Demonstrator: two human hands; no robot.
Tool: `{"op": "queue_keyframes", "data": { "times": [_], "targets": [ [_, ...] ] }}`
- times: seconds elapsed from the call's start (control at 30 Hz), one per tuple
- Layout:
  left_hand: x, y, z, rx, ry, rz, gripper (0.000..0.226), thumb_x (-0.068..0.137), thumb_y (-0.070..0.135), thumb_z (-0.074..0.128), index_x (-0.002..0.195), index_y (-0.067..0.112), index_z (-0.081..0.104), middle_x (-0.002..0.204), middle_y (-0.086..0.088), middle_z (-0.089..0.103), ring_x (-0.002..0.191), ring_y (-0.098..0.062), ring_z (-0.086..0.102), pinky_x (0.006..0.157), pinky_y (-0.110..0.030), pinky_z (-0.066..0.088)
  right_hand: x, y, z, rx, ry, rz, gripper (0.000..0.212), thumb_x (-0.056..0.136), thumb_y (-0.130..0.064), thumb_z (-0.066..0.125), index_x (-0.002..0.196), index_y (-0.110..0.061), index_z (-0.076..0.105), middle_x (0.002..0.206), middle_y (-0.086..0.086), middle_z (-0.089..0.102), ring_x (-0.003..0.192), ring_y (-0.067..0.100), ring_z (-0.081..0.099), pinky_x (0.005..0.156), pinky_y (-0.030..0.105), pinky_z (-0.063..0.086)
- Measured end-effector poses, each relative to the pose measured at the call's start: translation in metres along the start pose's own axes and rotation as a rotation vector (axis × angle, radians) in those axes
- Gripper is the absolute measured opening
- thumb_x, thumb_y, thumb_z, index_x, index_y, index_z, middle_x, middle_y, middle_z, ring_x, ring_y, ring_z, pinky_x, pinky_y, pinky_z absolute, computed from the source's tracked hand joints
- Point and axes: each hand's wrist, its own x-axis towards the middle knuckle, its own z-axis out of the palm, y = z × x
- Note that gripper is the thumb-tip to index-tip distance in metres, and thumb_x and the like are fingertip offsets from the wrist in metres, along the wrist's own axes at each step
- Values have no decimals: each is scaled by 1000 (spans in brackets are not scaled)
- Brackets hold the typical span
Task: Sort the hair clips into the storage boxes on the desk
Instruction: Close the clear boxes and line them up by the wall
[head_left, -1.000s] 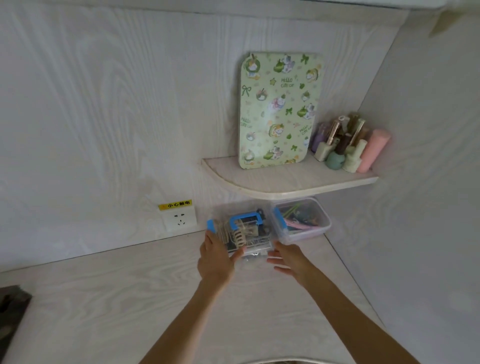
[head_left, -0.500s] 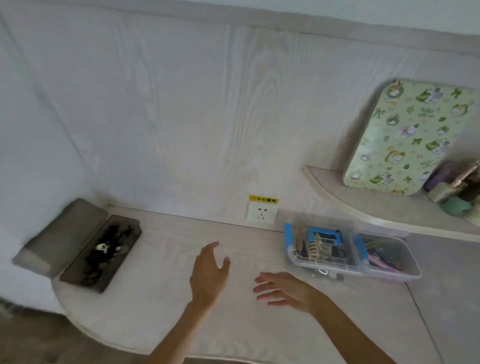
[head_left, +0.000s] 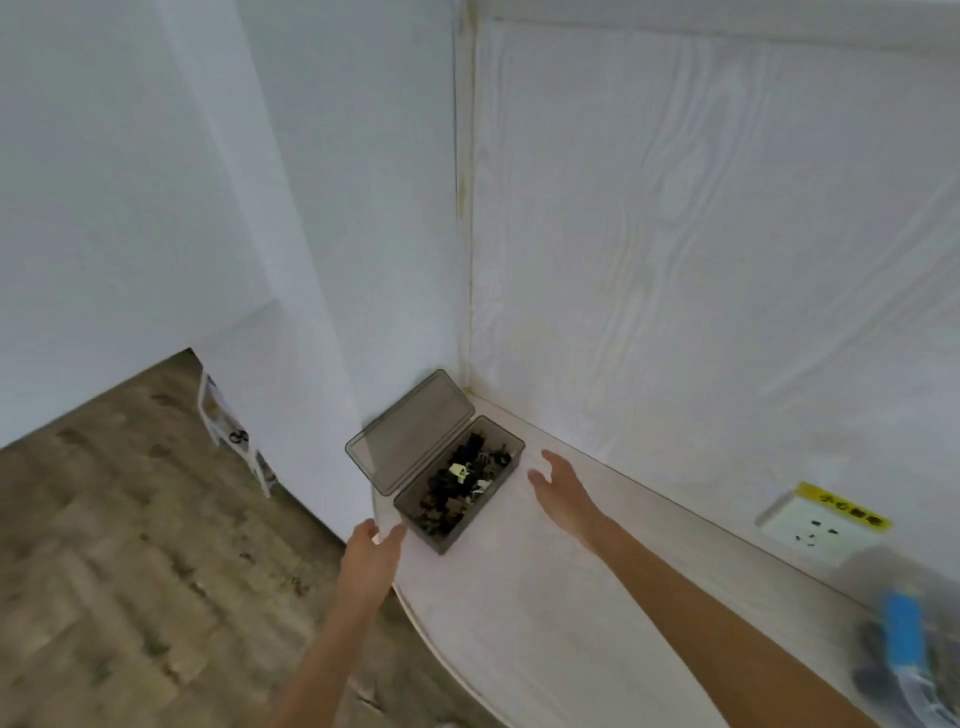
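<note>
A smoky box (head_left: 457, 496) with its lid (head_left: 410, 431) swung open is seen in the table (head_left: 545, 613) corner, dark clips (head_left: 460, 483) heaped inside. The left hand (head_left: 371, 558) is held just beside the box's near end, its fingers (head_left: 395, 535) spread and empty. The right hand (head_left: 563, 493) is held near the box's right side, fingers open, nothing gripped. Neither hand is seen touching the box.
</note>
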Motion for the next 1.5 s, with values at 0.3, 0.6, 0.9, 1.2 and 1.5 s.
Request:
{"op": "queue_keyframes", "data": {
  "times": [0.3,0.6,0.9,1.2,1.5],
  "targets": [
    [47,19,8,-94,-80,-22,71,84,-3,59,145,15,28,137,-16,49,118,-34,53,100,-50,43,43,5,-1,34,-113,-10,53,101,-27,34,149,-18,15,154,2,26,133,25,41,103,31,37],
    [23,45,94,-69,-518,106,57,82,-21,48,131,8,46,114,-23,60,92,-29,59,69,-33,55,-27,104,-108,226,-33,349,51,99,-44,21,125,-13,51,80,4,60,74,16,58,77,28,41],
    [-35,71,180,5,-737,47,21,94,10,47,106,7,64,108,-10,64,96,-25,60,62,-23,52,-117,186,-169,765,86,506,81,76,-79,27,113,-14,58,115,13,61,105,30,58,79,39,51],
    [-30,31,177,1061,-588,1190,68,86,67,21,147,38,12,155,7,-15,145,-20,-9,116,-39,1,-133,187,-129,-266,313,82,73,91,-32,57,148,-24,13,157,1,11,142,21,23,113,34,26],
    [-52,19,174,1344,-452,1605,55,85,51,39,132,24,53,136,1,54,123,-20,53,92,-41,51,-141,205,-103,-1125,257,-195,71,90,-56,38,148,-20,19,155,2,21,142,26,22,112,50,23]
  ]
}}
